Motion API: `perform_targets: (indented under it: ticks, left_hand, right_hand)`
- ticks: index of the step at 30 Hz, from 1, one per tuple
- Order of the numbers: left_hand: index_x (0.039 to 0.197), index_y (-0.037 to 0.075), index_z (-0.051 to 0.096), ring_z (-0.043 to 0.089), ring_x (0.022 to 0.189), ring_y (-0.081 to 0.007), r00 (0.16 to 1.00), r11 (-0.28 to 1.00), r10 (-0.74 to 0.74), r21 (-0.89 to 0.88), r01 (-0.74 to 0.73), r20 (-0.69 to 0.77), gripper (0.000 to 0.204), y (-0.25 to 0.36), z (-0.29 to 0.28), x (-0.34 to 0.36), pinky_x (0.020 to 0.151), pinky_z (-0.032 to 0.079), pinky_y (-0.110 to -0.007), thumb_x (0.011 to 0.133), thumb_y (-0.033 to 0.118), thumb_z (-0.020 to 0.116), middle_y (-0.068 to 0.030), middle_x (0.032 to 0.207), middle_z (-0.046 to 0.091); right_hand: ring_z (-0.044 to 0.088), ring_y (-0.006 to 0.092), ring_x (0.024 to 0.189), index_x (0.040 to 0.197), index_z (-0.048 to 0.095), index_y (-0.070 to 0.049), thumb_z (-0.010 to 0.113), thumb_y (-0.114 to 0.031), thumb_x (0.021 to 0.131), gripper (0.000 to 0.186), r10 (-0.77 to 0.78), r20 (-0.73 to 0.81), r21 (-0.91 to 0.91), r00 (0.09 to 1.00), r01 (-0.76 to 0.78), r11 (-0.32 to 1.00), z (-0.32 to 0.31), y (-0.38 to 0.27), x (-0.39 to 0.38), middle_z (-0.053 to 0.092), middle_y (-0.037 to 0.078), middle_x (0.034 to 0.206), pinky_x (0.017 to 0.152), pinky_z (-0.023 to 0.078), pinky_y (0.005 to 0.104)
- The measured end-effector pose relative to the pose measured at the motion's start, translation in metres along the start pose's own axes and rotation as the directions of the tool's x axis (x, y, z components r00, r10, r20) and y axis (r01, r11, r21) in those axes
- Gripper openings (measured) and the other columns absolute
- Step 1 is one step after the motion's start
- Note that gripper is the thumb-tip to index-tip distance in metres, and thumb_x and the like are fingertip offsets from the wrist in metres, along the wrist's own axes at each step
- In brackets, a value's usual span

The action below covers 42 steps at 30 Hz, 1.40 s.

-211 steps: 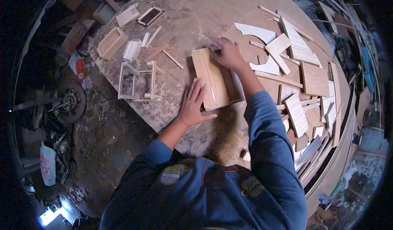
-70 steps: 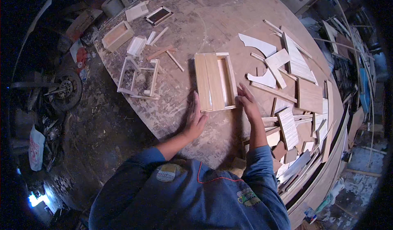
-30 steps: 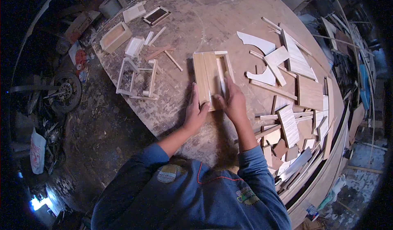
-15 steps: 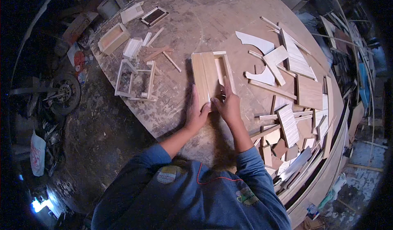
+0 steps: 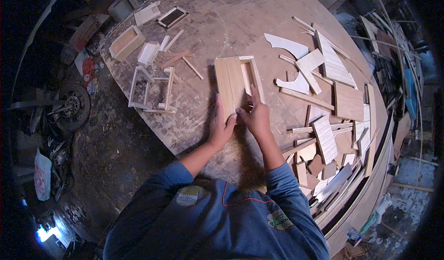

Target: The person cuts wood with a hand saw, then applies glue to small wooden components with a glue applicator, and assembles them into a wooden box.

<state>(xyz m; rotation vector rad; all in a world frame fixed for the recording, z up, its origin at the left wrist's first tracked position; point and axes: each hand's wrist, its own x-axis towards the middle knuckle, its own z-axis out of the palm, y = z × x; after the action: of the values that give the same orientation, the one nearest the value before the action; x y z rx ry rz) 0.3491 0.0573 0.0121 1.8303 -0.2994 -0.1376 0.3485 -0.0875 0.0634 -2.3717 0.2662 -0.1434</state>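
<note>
Moved since the earlier frame, head view: right hand (image 5: 255, 114), from outside the right wall of the pale, rectangular wooden box (image 5: 257, 77) to over its top; fingers bent at the uncovered strip, thumb near the close end; gripping or merely pressing, cannot tell; flat pale wooden boards (image 5: 236, 82), side by side across the box's left part; left hand (image 5: 220, 130), clasping the near-left corner, presumably bracing against the right; brown stained wooden surface (image 5: 194, 123), beneath; pale open wooden frame (image 5: 170, 89), left, and white curved flat piece (image 5: 291, 47), right, both well apart, seemingly leaving elbow room.
</note>
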Motion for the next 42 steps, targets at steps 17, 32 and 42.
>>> perform_targets:
  ticks: [17, 32, 42]
  left_hand:
    - [0.146, -0.007, 0.007, 0.024, 0.138, -0.0438, 0.996, 0.99, 0.083, 0.116, -0.079, -0.027, 0.078, -0.009, 0.003, 0.002, 0.113, 0.022, -0.044, 0.089, 0.013, 0.055, -0.0313, 0.15, 0.018]
    - [0.147, -0.006, 0.006, 0.025, 0.138, -0.043, 1.0, 0.999, 0.022, 0.046, -0.023, 0.01, 0.078, 0.001, 0.0, 0.001, 0.112, 0.024, -0.043, 0.089, 0.013, 0.055, -0.0308, 0.15, 0.017]
    - [0.146, -0.007, 0.006, 0.024, 0.138, -0.043, 0.999, 0.999, 0.036, 0.036, -0.037, 0.006, 0.077, 0.0, 0.0, 0.001, 0.113, 0.022, -0.043, 0.088, 0.01, 0.054, -0.0298, 0.15, 0.017]
  right_hand:
    - [0.066, 0.038, 0.093, 0.143, 0.031, -0.001, 0.081, -0.014, 0.064, 0.094, 0.051, 0.004, -0.034, 0.999, -0.05, 0.998, -0.001, -0.007, 0.002, 0.065, 0.026, 0.104, 0.082, 0.053, 0.041]
    - [0.07, 0.0296, 0.085, 0.134, 0.048, -0.004, 0.063, 0.001, 0.067, 0.069, 0.196, -0.035, 0.0, 0.98, -0.196, 0.981, 0.0, -0.005, 0.032, 0.07, 0.019, 0.096, 0.08, 0.055, 0.0363]
    - [0.071, 0.0261, 0.082, 0.134, 0.049, -0.006, 0.064, 0.0, 0.068, 0.068, 0.16, -0.069, -0.028, 0.985, -0.162, 0.986, 0.006, -0.002, 0.031, 0.071, 0.016, 0.093, 0.078, 0.055, 0.0356]
